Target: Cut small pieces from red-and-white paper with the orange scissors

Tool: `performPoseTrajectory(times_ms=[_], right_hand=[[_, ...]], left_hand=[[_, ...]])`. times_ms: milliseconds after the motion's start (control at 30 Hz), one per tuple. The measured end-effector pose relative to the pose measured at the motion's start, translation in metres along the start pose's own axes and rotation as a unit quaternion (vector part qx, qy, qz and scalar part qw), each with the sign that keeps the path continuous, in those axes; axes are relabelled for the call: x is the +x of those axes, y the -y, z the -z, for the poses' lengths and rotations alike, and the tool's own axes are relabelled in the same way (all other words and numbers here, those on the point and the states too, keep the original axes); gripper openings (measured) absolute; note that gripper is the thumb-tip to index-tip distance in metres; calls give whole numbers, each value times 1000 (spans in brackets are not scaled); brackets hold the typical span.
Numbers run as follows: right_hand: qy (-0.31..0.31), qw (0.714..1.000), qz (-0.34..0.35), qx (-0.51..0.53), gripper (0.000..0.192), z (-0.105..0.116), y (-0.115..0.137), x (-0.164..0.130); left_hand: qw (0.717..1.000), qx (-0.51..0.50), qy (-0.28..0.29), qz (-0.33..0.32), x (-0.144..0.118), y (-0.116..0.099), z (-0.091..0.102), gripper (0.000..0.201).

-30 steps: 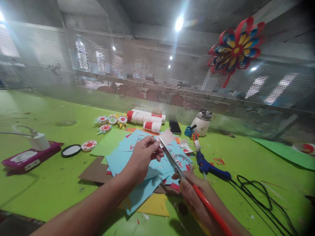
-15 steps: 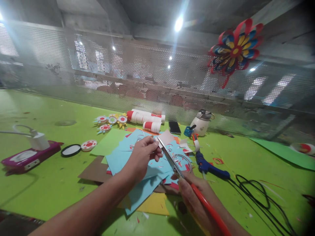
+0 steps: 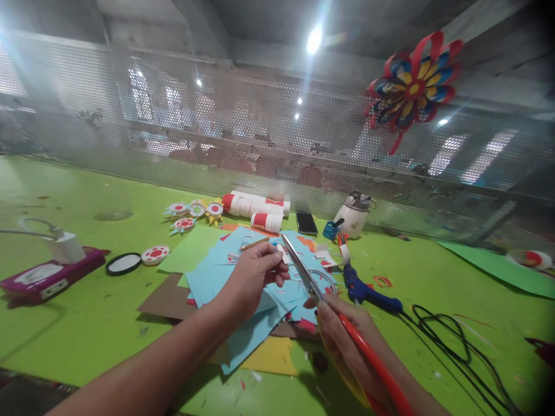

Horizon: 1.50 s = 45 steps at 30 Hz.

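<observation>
scissors tips up-left, away

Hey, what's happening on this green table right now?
A person is cutting paper. Their right hand works red-handled scissors, blades raised over a pile of blue paper sheets. The left hand pinches a small paper piece beside the blades. A blue glue gun lies to the right.

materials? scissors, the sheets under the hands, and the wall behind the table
Scissors: blades look like bare metal, shiny grey; handles look like glossy red plastic. Right hand grips them.
Blue sheets: matte, thin, cleanly cut edges, likely craft paper or card.
Back panel: regular small holes with a grey sheen, probably perforated sheet metal, though plastic can't be excluded.
</observation>
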State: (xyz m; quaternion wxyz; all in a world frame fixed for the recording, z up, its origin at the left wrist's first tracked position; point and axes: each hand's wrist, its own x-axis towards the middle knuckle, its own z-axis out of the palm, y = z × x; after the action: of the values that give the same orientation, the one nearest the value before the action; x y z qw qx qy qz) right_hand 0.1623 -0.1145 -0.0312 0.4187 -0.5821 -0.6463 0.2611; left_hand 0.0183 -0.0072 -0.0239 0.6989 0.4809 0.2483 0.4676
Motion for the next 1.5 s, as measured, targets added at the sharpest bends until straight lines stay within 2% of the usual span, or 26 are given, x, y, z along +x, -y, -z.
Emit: performPoseTrajectory(times_ms=[200, 333, 500, 633, 800, 1033, 1300, 1500], right_hand=[[24, 999, -1, -43, 44, 8, -2, 5], [33, 999, -4, -36, 42, 10, 2, 3], [70, 997, 3, -15, 42, 8, 8, -3], [69, 996, 38, -45, 44, 6, 7, -4], [82, 995, 34, -37, 44, 4, 3, -5], [70, 996, 23, -40, 43, 1, 2, -6], [46, 999, 26, -1, 44, -3, 4, -6], [-3, 999, 29, -20, 46, -5, 4, -5]], left_hand=[[1000, 18, -10, 7, 0, -4, -2, 16], [998, 30, -43, -24, 5, -8, 5, 16], [995, -10, -69, -72, 11, -13, 13, 11], [992, -39, -80, -88, 10, -16, 11, 10], [989, -52, -101, -93, 7, -16, 6, 11], [983, -21, -144, -110, 6, -16, 5, 12], [989, -3, -116, -95, 5, -13, 3, 12], [986, -41, -132, -90, 4, -16, 2, 11]])
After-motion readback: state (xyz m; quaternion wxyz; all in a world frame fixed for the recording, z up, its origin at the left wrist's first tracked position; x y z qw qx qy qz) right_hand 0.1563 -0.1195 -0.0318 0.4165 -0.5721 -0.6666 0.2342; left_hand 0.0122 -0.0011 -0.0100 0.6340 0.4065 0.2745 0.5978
